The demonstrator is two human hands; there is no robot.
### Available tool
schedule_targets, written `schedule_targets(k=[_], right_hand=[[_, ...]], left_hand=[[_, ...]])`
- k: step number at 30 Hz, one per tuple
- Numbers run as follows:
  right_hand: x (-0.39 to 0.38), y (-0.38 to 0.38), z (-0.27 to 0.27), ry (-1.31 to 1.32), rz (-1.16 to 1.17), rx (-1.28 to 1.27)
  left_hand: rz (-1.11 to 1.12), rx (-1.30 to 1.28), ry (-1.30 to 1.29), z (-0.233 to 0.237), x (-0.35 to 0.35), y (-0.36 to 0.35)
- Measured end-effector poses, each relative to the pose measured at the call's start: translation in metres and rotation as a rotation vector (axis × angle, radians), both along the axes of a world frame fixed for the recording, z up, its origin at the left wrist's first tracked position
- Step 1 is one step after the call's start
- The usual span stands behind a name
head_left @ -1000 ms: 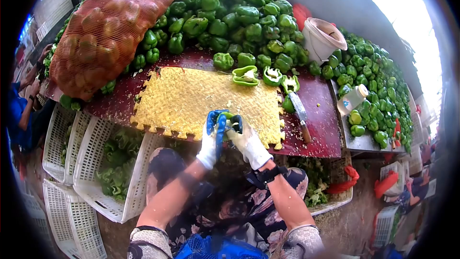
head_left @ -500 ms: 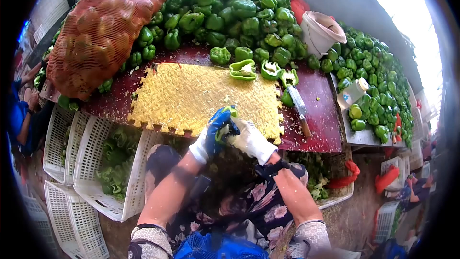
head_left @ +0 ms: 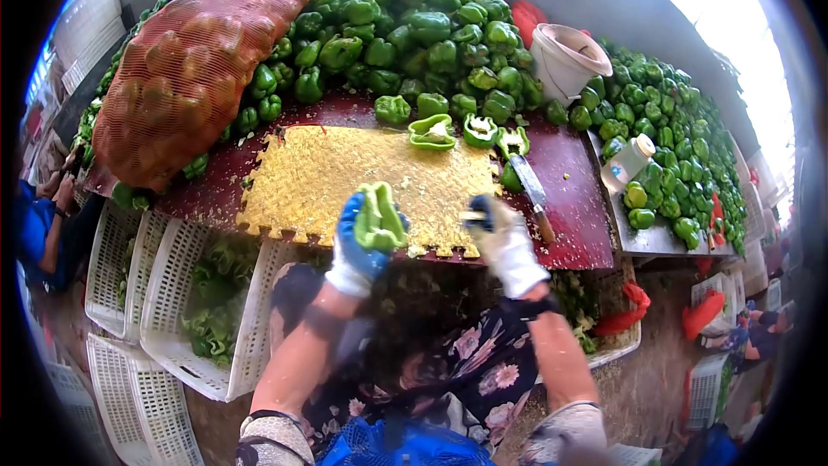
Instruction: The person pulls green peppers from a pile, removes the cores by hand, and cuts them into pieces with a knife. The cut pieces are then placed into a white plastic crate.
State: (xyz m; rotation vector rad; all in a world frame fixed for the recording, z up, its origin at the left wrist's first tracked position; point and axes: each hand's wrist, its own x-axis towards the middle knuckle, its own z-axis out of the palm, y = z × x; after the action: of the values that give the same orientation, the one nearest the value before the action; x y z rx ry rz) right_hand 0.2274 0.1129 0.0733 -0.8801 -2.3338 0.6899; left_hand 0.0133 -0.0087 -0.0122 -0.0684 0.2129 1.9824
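At edge of yellow mat (head_left: 315, 177), cradle pepper half (head_left: 376, 223) gently in curled left hand (head_left: 352, 240); with right hand (head_left: 504, 240), half-curled, contents unclear, avoid tearing.

By the mat (head_left: 319, 173): one cut pepper (head_left: 377, 220) at its near edge, three at its far right corner, one knife (head_left: 533, 185) right, one sack (head_left: 185, 69) left.

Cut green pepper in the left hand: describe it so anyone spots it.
Find the rectangular yellow mat. By its near edge, the blue and white gloved left hand holds the cut green pepper. Unlike cut green peppers lying farther back, it is held in a hand.
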Motion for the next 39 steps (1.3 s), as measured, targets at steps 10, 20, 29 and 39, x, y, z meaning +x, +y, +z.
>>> schedule_targets(k=[10,20,29,39], right_hand=[[0.036,0.075,0.008,-0.359,-0.137,0.112],[-0.161,0.137,-0.066,-0.639,-0.108,0.556],[-0.147,0.069,0.022,-0.312,-0.029,-0.415],[-0.103,0.011,0.053,-0.07,0.249,-0.607]], left_hand=[[0.49,0.116,0.137,0.098,-0.045,-0.063],[0.032,-0.197,0.341,0.01,-0.003,0.021],[0.075,-0.449,0.551,0.003,-0.016,0.027],[-0.14,0.072,0.296,0.026,-0.017,0.014]])
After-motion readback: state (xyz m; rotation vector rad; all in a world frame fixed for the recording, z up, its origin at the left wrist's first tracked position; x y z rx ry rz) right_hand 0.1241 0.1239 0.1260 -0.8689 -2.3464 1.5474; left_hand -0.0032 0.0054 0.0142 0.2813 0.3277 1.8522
